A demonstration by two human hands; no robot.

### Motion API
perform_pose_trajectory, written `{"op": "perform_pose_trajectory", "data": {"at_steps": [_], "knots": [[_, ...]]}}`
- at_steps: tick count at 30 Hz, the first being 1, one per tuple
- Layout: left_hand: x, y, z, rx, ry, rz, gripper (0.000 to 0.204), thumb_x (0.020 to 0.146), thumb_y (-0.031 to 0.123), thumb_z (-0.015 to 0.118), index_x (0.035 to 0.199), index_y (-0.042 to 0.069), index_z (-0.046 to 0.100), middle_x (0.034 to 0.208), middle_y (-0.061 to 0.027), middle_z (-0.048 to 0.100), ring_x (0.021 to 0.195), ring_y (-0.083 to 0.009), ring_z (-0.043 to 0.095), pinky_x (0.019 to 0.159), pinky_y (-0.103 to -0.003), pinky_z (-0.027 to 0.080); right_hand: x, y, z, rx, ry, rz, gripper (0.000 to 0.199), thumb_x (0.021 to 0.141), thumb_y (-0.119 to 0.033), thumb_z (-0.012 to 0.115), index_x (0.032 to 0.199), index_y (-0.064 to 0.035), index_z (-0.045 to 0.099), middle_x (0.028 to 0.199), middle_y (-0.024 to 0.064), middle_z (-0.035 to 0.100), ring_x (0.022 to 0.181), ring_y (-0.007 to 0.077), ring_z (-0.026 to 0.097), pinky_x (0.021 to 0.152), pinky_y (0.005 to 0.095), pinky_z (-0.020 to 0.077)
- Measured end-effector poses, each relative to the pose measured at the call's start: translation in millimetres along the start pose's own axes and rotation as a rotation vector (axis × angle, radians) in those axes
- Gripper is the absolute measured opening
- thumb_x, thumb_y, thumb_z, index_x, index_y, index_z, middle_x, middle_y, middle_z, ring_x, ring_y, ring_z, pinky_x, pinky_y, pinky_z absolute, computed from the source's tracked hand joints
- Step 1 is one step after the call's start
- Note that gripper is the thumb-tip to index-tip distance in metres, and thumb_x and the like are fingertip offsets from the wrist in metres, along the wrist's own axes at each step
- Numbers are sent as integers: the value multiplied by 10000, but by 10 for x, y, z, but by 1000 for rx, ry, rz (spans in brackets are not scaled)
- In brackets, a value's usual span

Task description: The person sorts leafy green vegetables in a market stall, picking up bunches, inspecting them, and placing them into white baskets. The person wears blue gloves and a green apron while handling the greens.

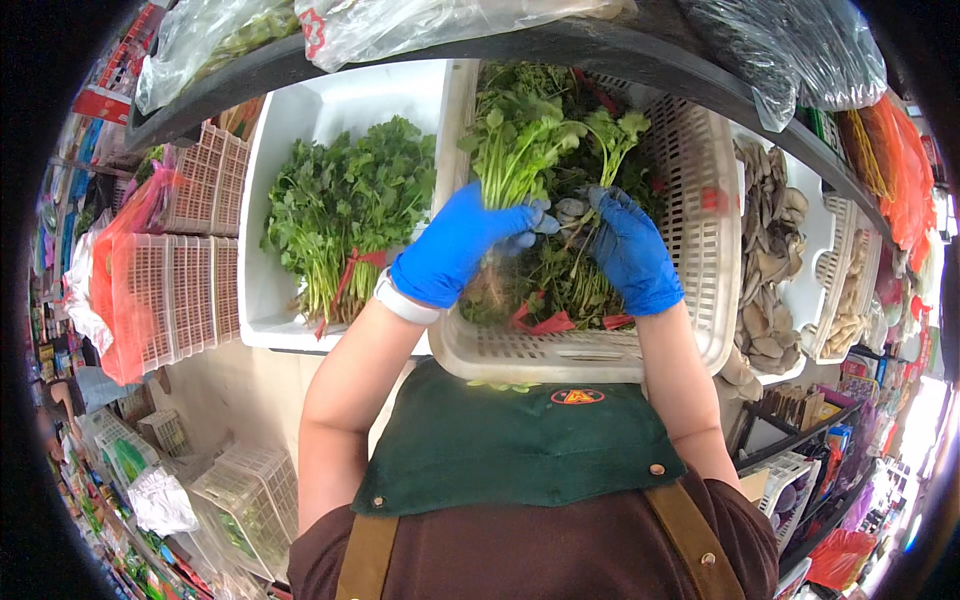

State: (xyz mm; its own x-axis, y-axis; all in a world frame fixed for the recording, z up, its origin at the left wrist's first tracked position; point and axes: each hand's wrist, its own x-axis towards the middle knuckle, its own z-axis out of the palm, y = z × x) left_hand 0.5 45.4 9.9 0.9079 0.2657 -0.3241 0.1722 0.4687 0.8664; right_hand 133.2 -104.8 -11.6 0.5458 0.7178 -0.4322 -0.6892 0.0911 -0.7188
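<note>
My left hand (477, 236), in a blue glove, is closed around the stems of a bunch of cilantro (522, 145), its leaves pointing away from me. Just to its right, my right hand (633, 248), also gloved in blue, pinches a thinner cilantro sprig (613, 140) by its stem. The fingertips of both hands almost meet. Below them is a pale plastic basket (590, 355) with slotted walls, containing more dark greens (585, 280) and red ties (545, 322). My fingers partly hide the stem ends.
Left of the basket stands a white foam box (262, 215) with cilantro bunches (350, 205) tied in red. Grey oyster mushrooms (770, 250) fill a white container on the right. A dark shelf edge (560, 50) with plastic bags crosses the far side. Stacked crates (190, 290) stand farther left.
</note>
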Motion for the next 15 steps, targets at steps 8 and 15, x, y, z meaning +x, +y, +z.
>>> {"op": "perform_pose_trajectory", "data": {"at_steps": [8,15], "knots": [[-56,41,-12,84,96,26,275,806,132,591,1048,7,550,833,-38,617,630,-74,498,562,-219,407,23,-104,-51,-97,-35,-28,248,885,-111,465,1117,-27,497,1022,133,593,880,209,592,722,332,493],[33,-103,45,-149,168,190,294,795,130,595,1062,17,544,840,-26,589,692,-95,520,612,-235,427,-145,-112,177,-156,-195,-4,275,880,-65,457,1146,-5,422,1024,170,584,895,235,598,761,324,503]]}}
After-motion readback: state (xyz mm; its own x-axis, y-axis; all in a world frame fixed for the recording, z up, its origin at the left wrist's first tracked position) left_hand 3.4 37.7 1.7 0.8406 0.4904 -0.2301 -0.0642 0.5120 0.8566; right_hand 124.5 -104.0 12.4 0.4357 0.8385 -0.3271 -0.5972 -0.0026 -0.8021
